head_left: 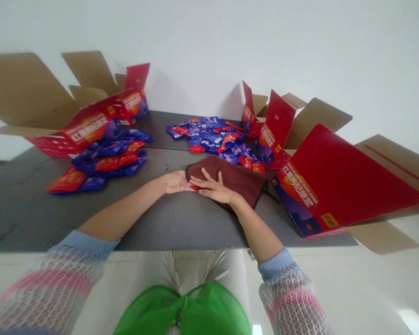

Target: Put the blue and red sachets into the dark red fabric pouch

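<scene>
A brown cloth bag with dark edging (235, 179) lies on the grey table in front of me. My left hand (177, 182) is at its left end, fingers reaching to the edge of the cloth, where a small bit of red shows. My right hand (214, 188) lies on top of the cloth with its fingers spread. The fingertips of my left hand are partly hidden, so its grip is unclear. Behind the cloth is a pile of blue and red sachets (212, 135). Another heap of such sachets (108, 160) lies to the left.
Open red cartons (87, 132) stand at the left behind the sachets. More open red cartons line the right side, the nearest one (324, 186) at the table's right edge. A white wall (195, 56) rises behind the grey table (153, 223).
</scene>
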### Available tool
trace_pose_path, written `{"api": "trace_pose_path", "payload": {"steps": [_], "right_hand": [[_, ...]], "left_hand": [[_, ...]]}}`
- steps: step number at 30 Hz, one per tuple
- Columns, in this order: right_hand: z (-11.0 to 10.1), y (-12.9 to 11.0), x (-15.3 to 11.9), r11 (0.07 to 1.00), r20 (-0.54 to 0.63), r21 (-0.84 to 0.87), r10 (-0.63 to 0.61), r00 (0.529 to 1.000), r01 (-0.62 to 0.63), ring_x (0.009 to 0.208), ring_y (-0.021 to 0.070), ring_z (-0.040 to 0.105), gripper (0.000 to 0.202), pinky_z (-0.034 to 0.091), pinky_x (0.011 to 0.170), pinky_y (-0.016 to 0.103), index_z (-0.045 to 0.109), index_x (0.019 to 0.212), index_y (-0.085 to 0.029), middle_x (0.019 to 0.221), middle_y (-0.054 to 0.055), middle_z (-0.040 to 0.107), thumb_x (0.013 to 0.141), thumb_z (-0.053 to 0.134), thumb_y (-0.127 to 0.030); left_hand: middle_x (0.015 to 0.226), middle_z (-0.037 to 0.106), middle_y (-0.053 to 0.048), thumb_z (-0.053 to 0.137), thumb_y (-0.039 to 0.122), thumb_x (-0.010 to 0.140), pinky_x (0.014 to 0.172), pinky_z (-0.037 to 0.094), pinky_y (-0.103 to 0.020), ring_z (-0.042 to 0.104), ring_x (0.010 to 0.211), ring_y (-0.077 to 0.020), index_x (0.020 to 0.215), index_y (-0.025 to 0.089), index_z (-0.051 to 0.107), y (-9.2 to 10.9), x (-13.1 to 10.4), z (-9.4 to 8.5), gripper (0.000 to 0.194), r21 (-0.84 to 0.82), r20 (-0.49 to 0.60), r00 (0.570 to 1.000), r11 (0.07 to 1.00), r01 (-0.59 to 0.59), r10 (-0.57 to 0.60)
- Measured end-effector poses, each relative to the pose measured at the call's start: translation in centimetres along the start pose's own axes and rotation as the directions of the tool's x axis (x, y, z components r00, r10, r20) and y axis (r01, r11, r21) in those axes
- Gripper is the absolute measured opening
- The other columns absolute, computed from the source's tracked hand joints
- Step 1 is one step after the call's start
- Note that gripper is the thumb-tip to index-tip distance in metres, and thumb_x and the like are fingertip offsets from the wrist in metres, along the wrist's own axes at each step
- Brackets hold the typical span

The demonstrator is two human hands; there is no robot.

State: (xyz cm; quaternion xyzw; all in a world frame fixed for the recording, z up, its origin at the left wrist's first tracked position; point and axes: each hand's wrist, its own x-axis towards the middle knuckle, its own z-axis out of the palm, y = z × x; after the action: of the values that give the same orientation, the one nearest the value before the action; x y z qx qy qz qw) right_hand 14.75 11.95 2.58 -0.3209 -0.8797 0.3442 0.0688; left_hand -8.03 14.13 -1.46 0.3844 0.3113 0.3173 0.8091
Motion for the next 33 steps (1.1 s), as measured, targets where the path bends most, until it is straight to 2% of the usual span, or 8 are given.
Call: {"api": "trace_pose_path", "payload": {"steps": [8, 15, 17, 20, 26, 29, 31, 33], "right_hand": [[-1.5, 3.1, 0.9, 0.997, -0.309, 0.083, 0.029, 0.951, -0.003, 0.149, 0.0228, 0.03, 0.035, -0.019, 0.116, 0.062, 0.073, 0.116, -0.029, 0.131, 0.003, 0.067, 0.097, 0.044, -0.034], [-0.2, 3.8, 0.6, 0.911, -0.431, -0.28, 0.162, 0.888, -0.302, 0.154, 0.0267, 0.011, 0.066, 0.002, 0.123, 0.055, 0.036, 0.153, -0.012, 0.163, 0.01, 0.025, 0.095, 0.048, -0.041], [0.2, 3.5, 0.9, 0.836, -0.501, -0.3, 0.271, 0.822, -0.458, 0.154, 0.0289, 0.01, 0.065, 0.005, 0.122, 0.057, 0.034, 0.153, -0.007, 0.163, 0.013, 0.023, 0.096, 0.046, -0.035], [0.2, 3.4, 1.0, 0.784, -0.603, -0.232, 0.348, 0.718, -0.575, 0.149, 0.0293, 0.028, 0.053, 0.006, 0.122, 0.056, 0.046, 0.147, -0.006, 0.152, 0.017, 0.046, 0.098, 0.036, -0.024], [-0.7, 4.3, -0.1, 0.908, -0.779, 0.312, 0.413, 0.471, -0.28, 0.1, 0.03, 0.067, 0.06, 0.048, 0.096, 0.044, 0.072, 0.103, -0.01, 0.102, 0.016, 0.074, 0.095, 0.032, -0.055], [-0.6, 4.7, 0.0, 0.824, -0.768, 0.566, 0.524, 0.368, 0.006, 0.091, 0.0275, 0.067, 0.063, 0.052, 0.086, 0.04, 0.071, 0.088, -0.011, 0.089, 0.013, 0.074, 0.085, 0.044, -0.068], [-0.3, 5.0, 0.4, 0.713, -0.715, 0.682, 0.606, 0.35, 0.159, 0.097, 0.0244, 0.068, 0.057, 0.053, 0.089, 0.037, 0.071, 0.097, -0.014, 0.095, 0.011, 0.074, 0.083, 0.05, -0.065], [-0.3, 5.4, 0.8, 0.592, -0.635, 0.77, 0.677, 0.372, 0.236, 0.104, 0.021, 0.068, 0.053, 0.053, 0.093, 0.035, 0.069, 0.11, -0.017, 0.101, 0.008, 0.075, 0.085, 0.051, -0.061]], "left_hand": [[0.103, 0.076, -0.017, 0.069, -0.013, 0.063, 0.104, 0.048, -0.05, 0.074, 0.097, -0.0256, 0.109, 0.004, 0.064, 0.0, 0.2, 0.2, 0.049, -0.034, -0.032, 0.999, 0.999, 0.013, -0.014], [0.093, 0.077, -0.015, 0.076, -0.011, 0.056, 0.095, 0.054, -0.038, 0.075, 0.085, -0.0215, 0.099, 0.003, 0.071, 0.3, -0.1, 2.1, 0.046, -0.029, -0.127, 0.992, 1.0, 0.007, -0.01], [0.09, 0.077, -0.015, 0.081, -0.005, 0.055, 0.091, 0.056, -0.036, 0.074, 0.082, -0.0211, 0.093, 0.002, 0.073, 0.4, -0.2, 2.7, 0.039, -0.017, -0.184, 0.983, 1.0, -0.004, 0.001], [0.085, 0.077, -0.014, 0.087, 0.002, 0.052, 0.086, 0.058, -0.035, 0.074, 0.077, -0.0204, 0.086, 0.002, 0.074, 0.2, -0.1, 3.5, 0.037, 0.009, -0.287, 0.957, 0.999, -0.034, 0.035], [0.085, 0.078, -0.011, 0.088, 0.009, 0.051, 0.08, 0.059, -0.038, 0.074, 0.076, -0.0221, 0.088, 0.008, 0.075, -0.8, 0.1, 4.1, 0.039, 0.214, -0.434, 0.846, 0.947, -0.238, 0.311], [0.09, 0.079, -0.009, 0.075, 0.01, 0.07, 0.083, 0.058, -0.039, 0.075, 0.084, -0.0244, 0.093, 0.011, 0.077, -0.8, -0.7, 4.1, 0.023, 0.605, -0.406, 0.715, 0.754, -0.256, 0.569], [0.102, 0.079, -0.008, 0.062, 0.006, 0.08, 0.092, 0.056, -0.041, 0.074, 0.096, -0.0246, 0.102, 0.016, 0.077, -0.6, -1.5, 4.1, 0.029, 0.879, -0.28, 0.613, 0.454, -0.145, 0.739], [0.115, 0.075, -0.007, 0.054, 0.001, 0.083, 0.103, 0.05, -0.042, 0.07, 0.109, -0.0233, 0.11, 0.019, 0.076, -0.6, -2.0, 4.3, 0.04, 0.994, -0.083, 0.584, 0.109, -0.009, 0.807]]}}
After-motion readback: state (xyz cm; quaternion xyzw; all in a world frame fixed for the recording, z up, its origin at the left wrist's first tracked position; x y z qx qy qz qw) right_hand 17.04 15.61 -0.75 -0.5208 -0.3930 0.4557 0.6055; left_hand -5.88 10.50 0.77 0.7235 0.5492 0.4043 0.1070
